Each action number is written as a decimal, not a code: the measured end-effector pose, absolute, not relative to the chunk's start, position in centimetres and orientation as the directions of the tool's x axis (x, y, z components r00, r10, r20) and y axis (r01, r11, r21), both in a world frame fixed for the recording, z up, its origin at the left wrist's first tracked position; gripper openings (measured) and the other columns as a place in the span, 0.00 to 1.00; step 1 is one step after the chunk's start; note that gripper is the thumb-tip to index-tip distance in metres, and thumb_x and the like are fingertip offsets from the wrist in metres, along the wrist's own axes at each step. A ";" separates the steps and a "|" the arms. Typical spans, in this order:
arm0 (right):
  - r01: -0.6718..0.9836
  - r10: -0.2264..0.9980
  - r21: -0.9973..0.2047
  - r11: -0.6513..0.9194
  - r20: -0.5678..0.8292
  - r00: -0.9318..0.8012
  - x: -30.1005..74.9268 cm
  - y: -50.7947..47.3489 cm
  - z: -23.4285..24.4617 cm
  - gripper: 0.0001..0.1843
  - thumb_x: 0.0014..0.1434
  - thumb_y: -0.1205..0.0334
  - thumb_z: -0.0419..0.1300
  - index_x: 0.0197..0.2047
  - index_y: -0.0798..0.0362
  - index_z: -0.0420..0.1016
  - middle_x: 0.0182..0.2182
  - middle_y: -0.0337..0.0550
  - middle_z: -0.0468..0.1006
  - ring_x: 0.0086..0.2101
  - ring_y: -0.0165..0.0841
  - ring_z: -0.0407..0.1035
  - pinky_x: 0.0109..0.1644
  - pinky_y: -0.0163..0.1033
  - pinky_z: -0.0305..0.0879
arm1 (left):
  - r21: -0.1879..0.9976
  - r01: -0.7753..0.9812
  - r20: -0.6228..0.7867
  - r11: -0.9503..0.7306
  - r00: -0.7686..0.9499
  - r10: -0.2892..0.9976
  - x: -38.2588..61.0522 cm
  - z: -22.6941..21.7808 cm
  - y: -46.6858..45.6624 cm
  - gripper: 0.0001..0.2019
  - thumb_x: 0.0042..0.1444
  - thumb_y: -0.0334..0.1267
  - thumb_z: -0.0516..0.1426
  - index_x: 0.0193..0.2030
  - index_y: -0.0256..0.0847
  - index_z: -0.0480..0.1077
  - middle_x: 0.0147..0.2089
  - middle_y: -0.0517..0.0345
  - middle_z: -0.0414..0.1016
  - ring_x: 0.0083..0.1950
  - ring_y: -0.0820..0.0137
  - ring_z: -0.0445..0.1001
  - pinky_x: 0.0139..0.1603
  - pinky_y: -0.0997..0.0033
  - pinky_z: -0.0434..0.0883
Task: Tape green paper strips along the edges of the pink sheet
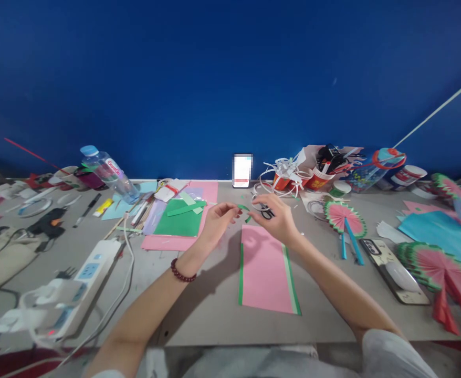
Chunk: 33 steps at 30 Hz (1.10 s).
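Grey tabletop [210,315]: open room between thin white cable [132,256] and pink, green-edged paper sheet [265,269]. Left hand [221,214] pinches curled green paper strip [244,207]; right hand's [276,218] grip, cannot tell.

Green strip [243,207] too small for detail, phone screen [242,170] mere blur, red-handled fan [443,266] partly past right edge.

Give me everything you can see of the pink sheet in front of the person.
The pink sheet, apparently paper, is roughly rectangular and lies on the grey table, long sides running away from the person. A green strip edges its left side; pale and darker green bands run along the right. Shadow falls across its far part. The right hand overlaps its far right corner in view; contact can't be confirmed.
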State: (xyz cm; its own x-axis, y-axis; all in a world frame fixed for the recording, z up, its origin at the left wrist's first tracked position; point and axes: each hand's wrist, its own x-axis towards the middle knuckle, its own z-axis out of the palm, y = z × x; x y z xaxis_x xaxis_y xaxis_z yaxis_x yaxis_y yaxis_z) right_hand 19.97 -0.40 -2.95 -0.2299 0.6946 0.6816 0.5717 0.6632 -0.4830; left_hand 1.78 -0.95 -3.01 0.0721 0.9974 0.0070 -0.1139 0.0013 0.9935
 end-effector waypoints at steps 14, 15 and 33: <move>0.485 0.823 -0.701 0.523 0.564 -0.072 20.1 -2.6 -3.7 0.04 0.57 0.62 0.59 0.32 0.49 0.75 0.30 0.42 0.78 0.34 0.36 0.71 0.42 0.43 0.67 | 0.955 0.203 0.149 -0.215 0.299 0.943 2.1 -3.1 -2.0 0.07 0.51 0.39 0.57 0.31 0.41 0.75 0.32 0.56 0.78 0.33 0.69 0.74 0.31 0.73 0.67; 0.415 0.872 -0.788 0.455 0.488 -0.028 20.3 -2.8 -3.8 0.04 0.55 0.60 0.60 0.32 0.50 0.74 0.30 0.42 0.77 0.33 0.35 0.71 0.39 0.41 0.67 | 0.919 0.276 0.172 -0.281 0.361 0.916 1.9 -2.9 -2.4 0.07 0.52 0.38 0.56 0.33 0.42 0.76 0.35 0.56 0.79 0.34 0.68 0.74 0.32 0.72 0.67; -0.219 0.932 -0.907 -0.359 -0.336 -0.133 24.9 -6.7 -8.5 0.21 0.40 0.54 0.73 0.36 0.54 0.75 0.24 0.35 0.74 0.26 0.27 0.68 0.29 0.32 0.61 | 0.045 0.561 0.030 -0.827 0.826 0.562 1.9 -11.5 -10.1 0.29 0.57 0.53 0.55 0.62 0.43 0.61 0.62 0.44 0.64 0.62 0.53 0.61 0.63 0.47 0.53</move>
